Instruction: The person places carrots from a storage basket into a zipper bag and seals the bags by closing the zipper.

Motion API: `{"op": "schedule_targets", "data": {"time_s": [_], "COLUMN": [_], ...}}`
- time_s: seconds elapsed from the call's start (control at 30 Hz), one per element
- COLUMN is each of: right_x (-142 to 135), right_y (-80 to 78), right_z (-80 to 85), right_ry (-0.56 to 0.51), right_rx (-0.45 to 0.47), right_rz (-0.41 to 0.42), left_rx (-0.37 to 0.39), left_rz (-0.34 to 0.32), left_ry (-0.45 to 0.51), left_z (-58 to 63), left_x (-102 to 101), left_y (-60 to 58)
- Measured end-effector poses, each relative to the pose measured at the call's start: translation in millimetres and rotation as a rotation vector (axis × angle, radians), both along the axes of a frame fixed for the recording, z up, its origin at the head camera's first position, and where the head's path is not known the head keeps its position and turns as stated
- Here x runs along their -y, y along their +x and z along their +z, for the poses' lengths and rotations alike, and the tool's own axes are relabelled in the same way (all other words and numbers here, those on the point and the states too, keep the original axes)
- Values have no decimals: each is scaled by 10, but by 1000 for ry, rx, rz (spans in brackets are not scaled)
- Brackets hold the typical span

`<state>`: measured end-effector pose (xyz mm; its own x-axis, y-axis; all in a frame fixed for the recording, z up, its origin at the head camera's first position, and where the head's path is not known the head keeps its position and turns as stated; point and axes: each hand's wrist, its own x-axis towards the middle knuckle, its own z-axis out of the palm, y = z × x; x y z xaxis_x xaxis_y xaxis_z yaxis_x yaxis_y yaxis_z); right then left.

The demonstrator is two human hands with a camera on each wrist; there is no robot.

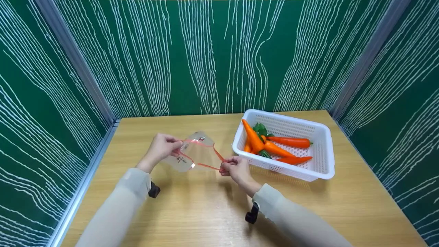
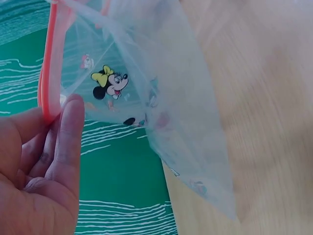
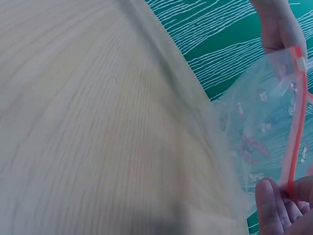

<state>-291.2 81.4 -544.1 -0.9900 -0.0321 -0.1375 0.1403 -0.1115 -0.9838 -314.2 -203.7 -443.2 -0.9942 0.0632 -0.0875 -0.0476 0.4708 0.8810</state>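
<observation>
A clear zip bag (image 1: 181, 163) with a red-orange zip edge and printed cartoon figures hangs between both hands over the table. My left hand (image 1: 162, 149) pinches one end of the zip edge between thumb and fingers. At the opposite end, my right hand (image 1: 236, 169) pinches the same edge. The mouth of the bag is spread apart, forming a loop in the head view. In the left wrist view, the printed bag (image 2: 181, 98) drapes away from the fingertips. A white slider (image 3: 301, 64) shows on the zip in the right wrist view.
A white plastic basket (image 1: 324, 151) stands right of my right hand, on the wooden table (image 1: 199, 212). Inside lie several orange carrots (image 1: 253, 136), a redder carrot (image 1: 291, 141) and some green leaves (image 1: 260, 129). Green panels (image 1: 192, 68) with white lines enclose the back and sides.
</observation>
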Motion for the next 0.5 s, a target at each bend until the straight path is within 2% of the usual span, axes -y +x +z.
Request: {"op": "schedule_targets", "data": {"time_s": [0.2, 0.5], "right_x": [-40, -77], "right_y": [10, 6], "right_z": [-32, -54], "right_ry": [-47, -217], "right_rx": [33, 161], "right_rz": [70, 210], "left_rx": [58, 96], "left_rz": [-84, -181], "left_ry": [47, 112], "left_z": [-98, -237], "left_x": [-112, -278], "left_y": [34, 73]}}
